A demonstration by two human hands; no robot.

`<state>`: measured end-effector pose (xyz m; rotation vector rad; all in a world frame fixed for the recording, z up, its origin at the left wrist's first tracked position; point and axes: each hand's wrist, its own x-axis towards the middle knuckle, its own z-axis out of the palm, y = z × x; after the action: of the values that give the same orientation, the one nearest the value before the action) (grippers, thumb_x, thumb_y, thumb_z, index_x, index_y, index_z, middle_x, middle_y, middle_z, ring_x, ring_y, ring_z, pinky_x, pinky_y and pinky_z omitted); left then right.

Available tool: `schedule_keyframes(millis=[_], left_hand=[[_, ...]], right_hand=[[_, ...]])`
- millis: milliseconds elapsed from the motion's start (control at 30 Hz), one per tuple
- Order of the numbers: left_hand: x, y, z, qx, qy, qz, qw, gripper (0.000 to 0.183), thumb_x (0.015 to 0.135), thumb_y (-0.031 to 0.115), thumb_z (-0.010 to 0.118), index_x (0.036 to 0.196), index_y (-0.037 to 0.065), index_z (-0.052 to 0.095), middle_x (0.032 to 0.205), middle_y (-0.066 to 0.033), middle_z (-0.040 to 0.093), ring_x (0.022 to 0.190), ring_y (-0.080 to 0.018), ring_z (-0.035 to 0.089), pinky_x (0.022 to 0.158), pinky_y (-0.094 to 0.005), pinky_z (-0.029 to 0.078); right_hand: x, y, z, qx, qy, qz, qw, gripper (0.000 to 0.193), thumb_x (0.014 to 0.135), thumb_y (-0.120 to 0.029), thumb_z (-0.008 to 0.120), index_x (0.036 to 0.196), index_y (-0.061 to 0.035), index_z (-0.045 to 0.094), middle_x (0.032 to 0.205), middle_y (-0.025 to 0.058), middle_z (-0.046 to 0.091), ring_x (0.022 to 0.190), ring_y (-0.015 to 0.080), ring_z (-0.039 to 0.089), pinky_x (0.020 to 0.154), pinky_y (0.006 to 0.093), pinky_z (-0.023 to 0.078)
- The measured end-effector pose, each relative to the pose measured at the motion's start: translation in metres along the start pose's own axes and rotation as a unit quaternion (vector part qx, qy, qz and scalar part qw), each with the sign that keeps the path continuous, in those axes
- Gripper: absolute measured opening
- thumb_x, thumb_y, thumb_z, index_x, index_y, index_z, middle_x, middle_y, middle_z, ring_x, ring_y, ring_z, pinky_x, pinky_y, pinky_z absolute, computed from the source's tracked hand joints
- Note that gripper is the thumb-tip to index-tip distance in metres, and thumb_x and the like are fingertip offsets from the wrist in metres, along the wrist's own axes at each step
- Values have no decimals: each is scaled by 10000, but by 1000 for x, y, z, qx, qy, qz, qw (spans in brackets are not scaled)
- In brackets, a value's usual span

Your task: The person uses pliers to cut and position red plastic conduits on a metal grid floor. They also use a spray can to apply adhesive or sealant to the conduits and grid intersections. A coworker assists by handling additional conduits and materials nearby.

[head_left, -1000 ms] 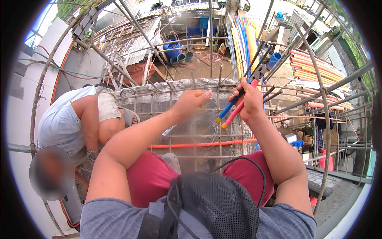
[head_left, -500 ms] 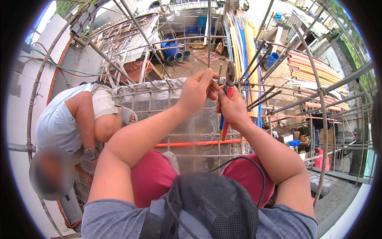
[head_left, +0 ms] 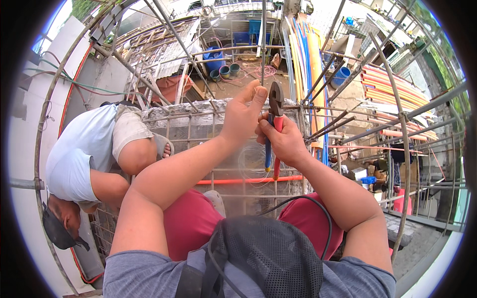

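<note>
Pliers [head_left: 276, 102] with one red and one blue handle stand nearly upright in my right hand [head_left: 286, 141], jaws pointing away from me. My fingers wrap round the handles, whose yellow-tipped ends hang below. Just left of the jaws is my left hand [head_left: 237, 116], raised, its thumb and forefinger close together. Whatever may be between those fingertips is too small to make out. Below both hands, a loose coil of thin pale wire [head_left: 254, 161] hangs over the rebar grid [head_left: 213, 119].
A co-worker [head_left: 82, 149] crouches at my left, head bent down. An orange pipe [head_left: 248, 180] crosses the grid before my knees. Rebar ends [head_left: 330, 126] jut out at right, near a bamboo pole [head_left: 401, 129]. Buckets [head_left: 224, 71] and long pipes [head_left: 392, 87] lie below.
My right hand has moved slightly left, bringing the pliers closer to my left hand and more upright. My left fingers have shifted upward. The co-worker's head and arm have moved.
</note>
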<state>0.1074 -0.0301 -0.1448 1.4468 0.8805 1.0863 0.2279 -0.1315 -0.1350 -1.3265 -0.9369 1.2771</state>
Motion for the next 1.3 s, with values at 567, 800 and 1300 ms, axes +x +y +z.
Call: schedule_keyframes(millis=[567, 800, 1300], left_hand=[[15, 6, -37, 43, -102, -177, 978, 394, 1131, 366, 646, 1075, 3, 789, 888, -19, 708, 764, -75, 597, 653, -271, 578], [20, -13, -38, -15, 8, -244, 970, 350, 1097, 371, 701, 1001, 44, 778, 859, -3, 691, 773, -99, 647, 696, -312, 617], [8, 2, -19, -108, 43, -313, 943, 299, 1095, 339, 711, 1040, 45, 731, 923, -21, 760, 776, -132, 737, 677, -305, 636]], right_hand=[[20, -1, -40, -344, 135, -139, 919, 174, 1103, -213, 649, 1177, -56, 663, 901, 152, 736, 871, 353, 740, 810, 441, 560], [0, -4, -16, -349, 94, -192, 913, 365, 1034, -281, 745, 1314, -58, 674, 1011, 199, 725, 933, 401, 716, 852, 468, 565], [-4, 6, 0, -457, 112, -190, 862, 557, 917, -400, 827, 1322, -29, 734, 1162, 186, 712, 1068, 382, 712, 975, 475, 575]])
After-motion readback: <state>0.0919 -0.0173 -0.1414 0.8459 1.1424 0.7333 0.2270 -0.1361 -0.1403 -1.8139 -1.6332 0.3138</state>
